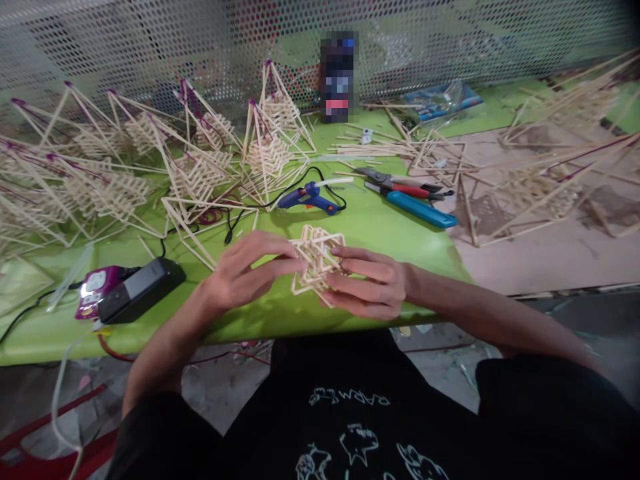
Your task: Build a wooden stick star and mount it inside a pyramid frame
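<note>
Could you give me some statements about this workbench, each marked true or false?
1. The left hand and right hand both touch a small lattice of pale wooden sticks. True.
2. A blue plastic glue gun lies on a glossy green tabletop. True.
3. The glue gun lies nearer the person than the lattice. False: it lies beyond the lattice.
4. Purple-tipped pyramid frames of pale sticks are on the left. True.
5. Such frames are only on the left. False: others are on the right.
</note>
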Motion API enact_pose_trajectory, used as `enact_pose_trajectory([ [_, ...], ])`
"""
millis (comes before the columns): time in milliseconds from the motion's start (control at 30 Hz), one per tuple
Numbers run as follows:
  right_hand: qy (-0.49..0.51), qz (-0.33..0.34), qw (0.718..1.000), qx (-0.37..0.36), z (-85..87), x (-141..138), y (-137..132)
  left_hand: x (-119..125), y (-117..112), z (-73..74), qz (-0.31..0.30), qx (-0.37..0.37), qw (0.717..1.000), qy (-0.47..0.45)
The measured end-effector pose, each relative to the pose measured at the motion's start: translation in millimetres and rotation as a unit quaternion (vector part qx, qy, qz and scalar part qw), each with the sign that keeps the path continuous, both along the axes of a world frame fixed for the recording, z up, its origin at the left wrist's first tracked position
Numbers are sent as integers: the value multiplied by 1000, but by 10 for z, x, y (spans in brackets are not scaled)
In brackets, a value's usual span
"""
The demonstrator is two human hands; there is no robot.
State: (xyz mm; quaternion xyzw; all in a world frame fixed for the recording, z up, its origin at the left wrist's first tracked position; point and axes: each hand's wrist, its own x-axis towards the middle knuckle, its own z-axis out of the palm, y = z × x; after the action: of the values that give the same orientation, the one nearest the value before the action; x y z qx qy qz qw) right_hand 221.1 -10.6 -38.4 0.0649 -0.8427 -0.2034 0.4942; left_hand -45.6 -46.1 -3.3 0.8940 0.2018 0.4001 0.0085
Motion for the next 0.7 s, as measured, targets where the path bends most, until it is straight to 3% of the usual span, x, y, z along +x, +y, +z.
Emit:
enact_pose_trajectory([
  [267, -4, 11, 1000, -19, 1, -16, 3, 3, 3, -20, -11, 51, 998, 45],
  [533, 0, 6, 999, -34, -6, -25, 11, -6, 39, -47, -47, 37, 997, 39],
  [700, 3, 16, 996, -93, -72, 0, 8, 28, 47, -69, -37, 16, 999, 29],
])
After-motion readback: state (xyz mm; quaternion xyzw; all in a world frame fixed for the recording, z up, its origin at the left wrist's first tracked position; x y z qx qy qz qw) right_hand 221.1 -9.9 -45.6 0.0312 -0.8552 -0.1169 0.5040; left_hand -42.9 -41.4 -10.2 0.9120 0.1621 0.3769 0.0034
